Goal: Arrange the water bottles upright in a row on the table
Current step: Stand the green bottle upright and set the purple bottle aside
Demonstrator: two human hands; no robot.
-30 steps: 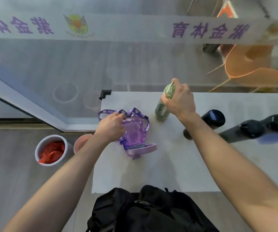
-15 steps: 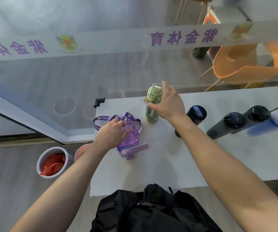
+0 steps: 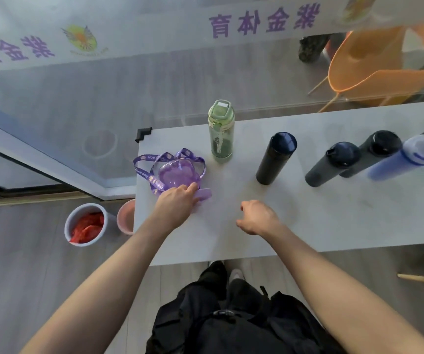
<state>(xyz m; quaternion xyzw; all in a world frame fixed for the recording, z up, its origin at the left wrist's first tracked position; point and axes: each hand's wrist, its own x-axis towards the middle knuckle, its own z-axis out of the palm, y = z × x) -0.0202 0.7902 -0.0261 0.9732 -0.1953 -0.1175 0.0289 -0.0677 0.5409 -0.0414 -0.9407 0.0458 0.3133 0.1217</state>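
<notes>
The purple bottle (image 3: 177,175) with its printed lanyard strap (image 3: 144,172) sits at the left end of the white table (image 3: 333,213), directly ahead of the left hand (image 3: 177,204), whose fingertips touch its near side by the flipped-open lid; whether they actually grip it I cannot tell. The right hand (image 3: 257,217) hovers loosely curled and empty over bare tabletop, to the right of and nearer the person than that bottle, so the left hand is plainly the closer one. The bottle's long axis appears to run roughly upright, toward the camera. Beyond it to the right stands the green bottle (image 3: 221,131), then a dark navy flask (image 3: 276,158), two more dark bottles (image 3: 332,164), and a blue bottle (image 3: 405,157): six clearly counted, with at least one more cut off at the frame's right edge. On the floor stand two cups (image 3: 85,224).
</notes>
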